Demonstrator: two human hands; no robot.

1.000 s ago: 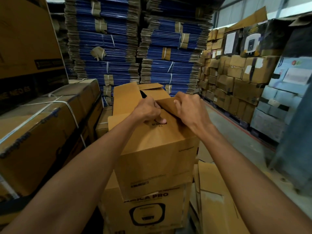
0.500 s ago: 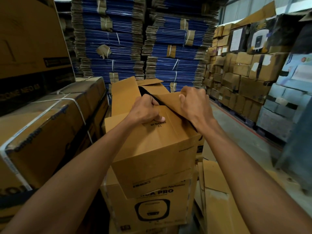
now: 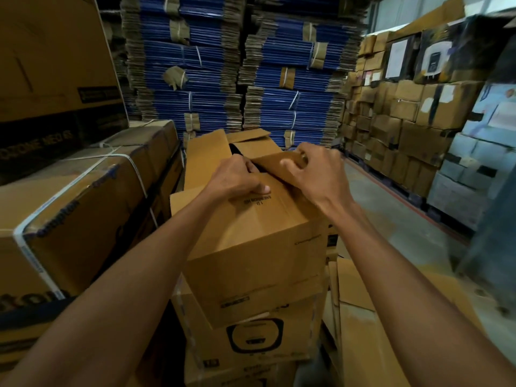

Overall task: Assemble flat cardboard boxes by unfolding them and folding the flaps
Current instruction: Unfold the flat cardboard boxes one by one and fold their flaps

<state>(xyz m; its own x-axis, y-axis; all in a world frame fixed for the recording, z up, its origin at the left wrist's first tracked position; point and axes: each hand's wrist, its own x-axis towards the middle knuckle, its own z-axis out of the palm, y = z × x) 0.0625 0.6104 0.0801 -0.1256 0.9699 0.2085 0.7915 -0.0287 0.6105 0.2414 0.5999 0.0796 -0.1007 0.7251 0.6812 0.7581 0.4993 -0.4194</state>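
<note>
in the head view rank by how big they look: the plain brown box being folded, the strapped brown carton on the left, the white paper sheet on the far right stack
1. Strapped brown carton
2. Plain brown box, though both sit near the camera, so true order is unsure
3. White paper sheet, far off, so it may only look small

Left hand [image 3: 237, 178], right hand [image 3: 318, 174]: bare, no gloves, rings, watch. Forearms bare, no sleeves showing.

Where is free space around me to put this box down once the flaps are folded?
The concrete floor on your right, between the box in your hands and the stacked cartons along the wall, looks bare. The strapped carton on your left offers a flat top. Directly below is crowded: printed boxes and flat cardboard sheets.
</note>
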